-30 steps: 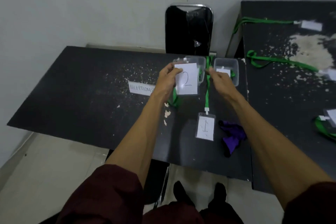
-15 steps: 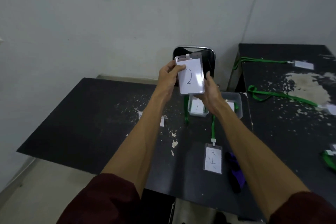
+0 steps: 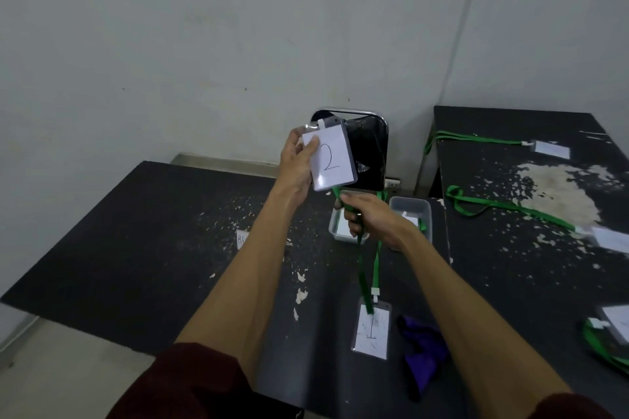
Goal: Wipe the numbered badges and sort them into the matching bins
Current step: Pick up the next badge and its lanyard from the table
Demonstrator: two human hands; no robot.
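On the left bench, flaked and dusty, a paper label lies half hidden behind my forearm. Above it my left grip pinches badge 2 by its left edge, thumb on its face. It holds the badge in the air in front of a black chair, well clear of the bench. Just below, my right grip is curled round that badge's green lanyard, whose loose end hangs down to badge 1, lying flat near the front edge. Behind the right grip sit two clear bins side by side: the left bin, partly covered by my knuckles, and the right bin. I cannot read a number on either. The purple cloth lies crumpled just beside badge 1, in neither grip. On the right bench lie more badges among pale debris.

I judge I am checking badge 2 with its strap gathered, ahead of binning it. Next I must confirm which bin takes a 2 and bring badge and strap over it together. I should then release both so the lanyard neither drags badge 1 nor trails over the rim.
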